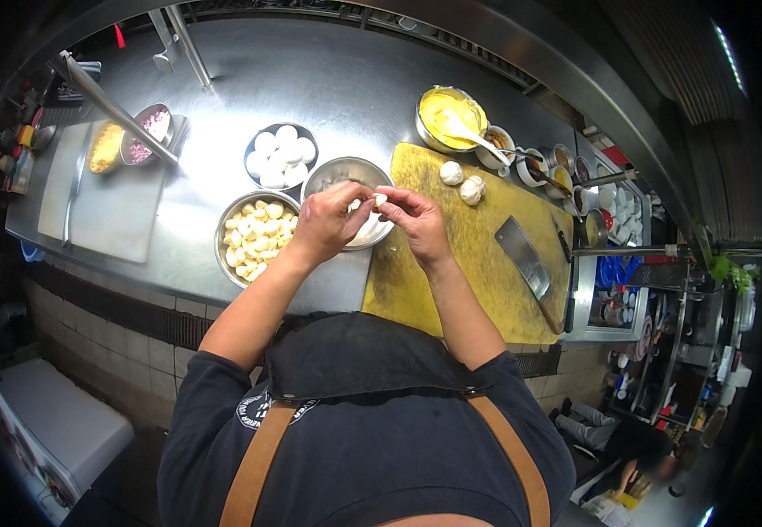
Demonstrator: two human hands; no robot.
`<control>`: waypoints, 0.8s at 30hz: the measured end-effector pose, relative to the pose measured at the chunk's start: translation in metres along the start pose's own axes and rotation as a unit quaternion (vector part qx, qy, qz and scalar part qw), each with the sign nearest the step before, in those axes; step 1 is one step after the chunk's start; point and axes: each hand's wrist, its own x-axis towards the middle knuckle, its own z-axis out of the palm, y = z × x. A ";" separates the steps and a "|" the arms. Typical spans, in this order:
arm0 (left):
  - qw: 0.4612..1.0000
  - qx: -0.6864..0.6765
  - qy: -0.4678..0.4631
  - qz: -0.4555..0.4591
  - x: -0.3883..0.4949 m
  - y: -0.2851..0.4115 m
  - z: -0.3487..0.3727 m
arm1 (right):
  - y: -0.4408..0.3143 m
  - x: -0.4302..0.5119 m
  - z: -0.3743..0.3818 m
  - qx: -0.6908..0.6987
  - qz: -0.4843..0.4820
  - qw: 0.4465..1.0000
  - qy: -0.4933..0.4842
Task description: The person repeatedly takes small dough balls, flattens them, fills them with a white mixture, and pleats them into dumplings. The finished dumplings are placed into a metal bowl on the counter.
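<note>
My left hand (pixel 331 219) and my right hand (pixel 418 226) meet at the fingertips over the near side of a stainless steel bowl (pixel 348 170). Between the fingers is a small pale garlic clove (pixel 380 199), pinched from both sides. Inside that bowl the contents are partly hidden by my hands. To its left, a second steel bowl (pixel 219 245) is heaped with peeled garlic cloves (pixel 257 236). Two whole garlic bulbs, one nearer (pixel 472 190) and one farther (pixel 451 172), rest on the yellow cutting board (pixel 470 230) beyond my right hand.
A cleaver (pixel 526 257) lies on the board's right side, beside a black-handled knife (pixel 561 240). White eggs (pixel 282 157) fill a bowl at the back. Behind the board stands a bowl of yellow paste (pixel 447 112). A metal post (pixel 120 112) crosses the left. Another person (pixel 631 448) is at lower right.
</note>
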 end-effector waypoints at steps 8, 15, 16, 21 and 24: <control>0.996 -0.038 0.011 -0.075 -0.001 0.014 0.002 | 0.003 0.003 -0.001 0.087 0.024 0.996 0.005; 1.000 0.005 0.011 -0.025 -0.006 0.005 0.005 | 0.002 0.002 0.001 0.092 0.037 0.995 0.018; 1.000 0.010 0.014 -0.013 -0.006 0.002 0.007 | 0.002 0.002 0.002 0.089 0.036 0.995 0.018; 1.000 0.010 0.006 -0.014 -0.006 0.001 0.010 | 0.003 0.001 0.005 0.094 0.028 0.995 0.025; 0.998 -0.024 0.010 -0.052 -0.007 0.001 0.012 | 0.002 0.001 0.006 0.098 0.028 0.995 0.023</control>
